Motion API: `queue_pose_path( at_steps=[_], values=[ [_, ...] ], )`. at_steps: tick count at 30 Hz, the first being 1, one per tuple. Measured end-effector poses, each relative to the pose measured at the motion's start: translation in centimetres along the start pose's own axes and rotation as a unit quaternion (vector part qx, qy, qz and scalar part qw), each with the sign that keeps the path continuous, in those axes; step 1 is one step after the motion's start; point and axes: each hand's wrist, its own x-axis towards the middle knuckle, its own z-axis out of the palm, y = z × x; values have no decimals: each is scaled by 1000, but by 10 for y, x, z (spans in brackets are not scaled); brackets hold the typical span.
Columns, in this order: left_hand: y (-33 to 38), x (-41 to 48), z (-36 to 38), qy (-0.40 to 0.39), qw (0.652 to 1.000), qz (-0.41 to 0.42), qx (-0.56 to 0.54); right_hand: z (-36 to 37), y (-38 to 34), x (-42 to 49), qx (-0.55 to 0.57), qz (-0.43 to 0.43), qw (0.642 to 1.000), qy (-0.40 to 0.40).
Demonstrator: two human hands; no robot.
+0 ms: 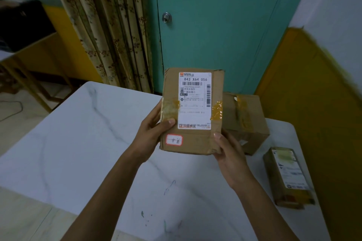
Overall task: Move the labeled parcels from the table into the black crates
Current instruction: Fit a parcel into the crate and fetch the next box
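A brown cardboard parcel point(193, 111) with a white shipping label and a small red-bordered sticker is held up above the white marble table point(78, 143), label facing me. My left hand point(152, 133) grips its lower left edge, thumb on the front. My right hand point(228, 150) grips its lower right corner. A larger taped box point(246, 121) lies on the table behind it, partly hidden. A small labeled parcel point(288, 178) lies near the table's right edge. No black crate shows clearly.
A teal door point(215, 15) and a patterned curtain point(109, 25) stand behind the table. A yellow wall panel point(317, 103) runs along the right. A dark object point(21, 25) sits on a side table at the far left.
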Motion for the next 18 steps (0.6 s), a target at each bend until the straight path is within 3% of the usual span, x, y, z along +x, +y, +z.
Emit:
queue_pose_path(
  at_steps=[18],
  values=[
    [-14, 4, 19, 30, 999, 19, 16, -30, 3, 12, -5, 3, 1000, 10]
  ],
)
